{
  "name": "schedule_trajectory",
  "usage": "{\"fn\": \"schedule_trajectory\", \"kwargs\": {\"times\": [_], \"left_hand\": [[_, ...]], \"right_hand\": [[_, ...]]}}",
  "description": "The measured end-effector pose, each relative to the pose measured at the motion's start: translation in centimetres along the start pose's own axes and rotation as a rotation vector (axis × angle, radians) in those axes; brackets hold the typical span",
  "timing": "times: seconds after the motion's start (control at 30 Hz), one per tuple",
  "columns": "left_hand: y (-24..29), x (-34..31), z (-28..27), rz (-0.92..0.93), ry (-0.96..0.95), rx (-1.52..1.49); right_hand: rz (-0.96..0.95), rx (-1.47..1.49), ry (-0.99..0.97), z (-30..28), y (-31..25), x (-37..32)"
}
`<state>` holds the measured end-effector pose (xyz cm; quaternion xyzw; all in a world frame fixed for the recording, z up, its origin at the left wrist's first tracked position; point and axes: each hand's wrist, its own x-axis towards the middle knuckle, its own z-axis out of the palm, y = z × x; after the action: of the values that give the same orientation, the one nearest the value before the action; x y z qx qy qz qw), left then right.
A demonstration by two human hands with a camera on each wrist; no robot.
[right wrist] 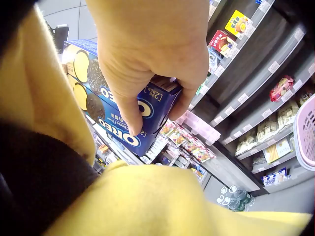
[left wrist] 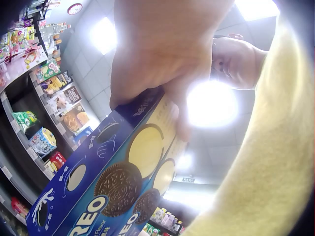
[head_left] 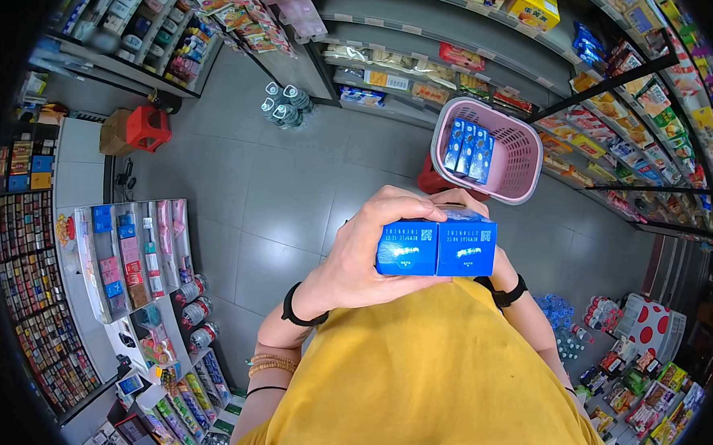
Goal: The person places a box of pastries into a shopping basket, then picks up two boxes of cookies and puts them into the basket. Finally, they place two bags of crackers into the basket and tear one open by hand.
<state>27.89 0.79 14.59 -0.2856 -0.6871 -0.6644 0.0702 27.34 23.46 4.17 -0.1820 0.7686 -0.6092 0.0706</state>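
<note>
1. Head: two boxes (head_left: 407, 249) are held side by side by the left hand (head_left: 361, 247) and right hand (head_left: 462, 198), before a shirt (head_left: 438, 364); a basket (head_left: 505, 154) is seen beyond.
2. Left wrist: one end is gripped.
3. Right wrist: the Oreo-lettered end is pinched.

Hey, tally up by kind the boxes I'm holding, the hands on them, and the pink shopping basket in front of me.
Held Oreo boxes: 2
Hands, left hand and right hand: 2
Pink basket: 1
Total: 5
</note>
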Motion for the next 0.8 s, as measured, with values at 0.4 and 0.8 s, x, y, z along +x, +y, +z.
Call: {"fn": "schedule_trajectory", "kwargs": {"times": [0.4,0.8], "left_hand": [[0.1,0.1,0.1,0.018,0.005,0.023],[1.0,-0.1,0.3,0.013,-0.019,0.051]], "right_hand": [[-0.006,-0.005,-0.016,-0.3,-0.5,0.2],[-0.019,-0.018,-0.017,-0.1,-0.4,-0.4]]}}
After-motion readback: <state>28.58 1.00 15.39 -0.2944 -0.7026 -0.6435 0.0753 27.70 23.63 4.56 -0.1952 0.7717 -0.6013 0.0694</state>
